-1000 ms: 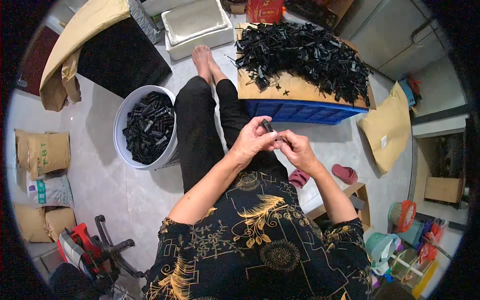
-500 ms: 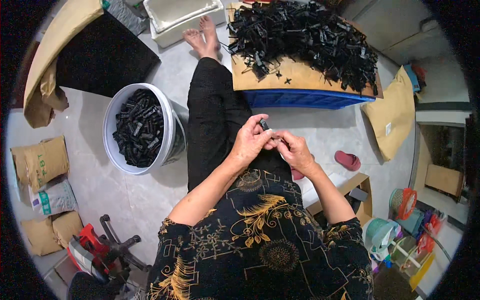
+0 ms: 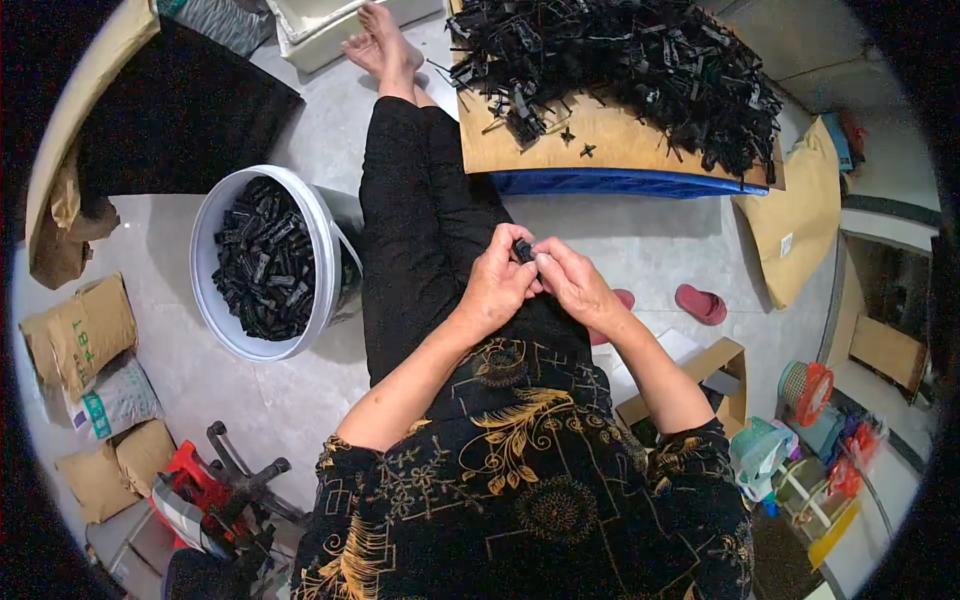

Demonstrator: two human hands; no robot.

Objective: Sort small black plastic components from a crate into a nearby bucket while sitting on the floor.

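A small black plastic part point(image 3: 523, 249) is held above my lap, pinched between the fingers of both hands. My left hand point(image 3: 494, 282) is closed around it from the left, with its dark end showing above the thumb. The fingertips of my right hand point(image 3: 574, 285) press on it from the right. The rest of the part is hidden by my fingers. Ahead to the right, a heap of black plastic pieces point(image 3: 640, 85) with thin stems lies on a wooden board point(image 3: 488, 150). At my left, a white bucket point(image 3: 204, 270) contains many short black parts point(image 3: 266, 262).
The board rests on a blue crate point(image 3: 620, 184). My outstretched legs point(image 3: 410, 220) lie between bucket and crate. A pink slipper point(image 3: 700, 305) and an open cardboard box point(image 3: 732, 385) are at the right. Paper sacks point(image 3: 85, 335) and a red-and-black chair point(image 3: 205, 490) stand at the left.
My right fingers have moved up to the part's top end, and the part has turned in my grip. My feet have shifted slightly; the whole view has moved a little.
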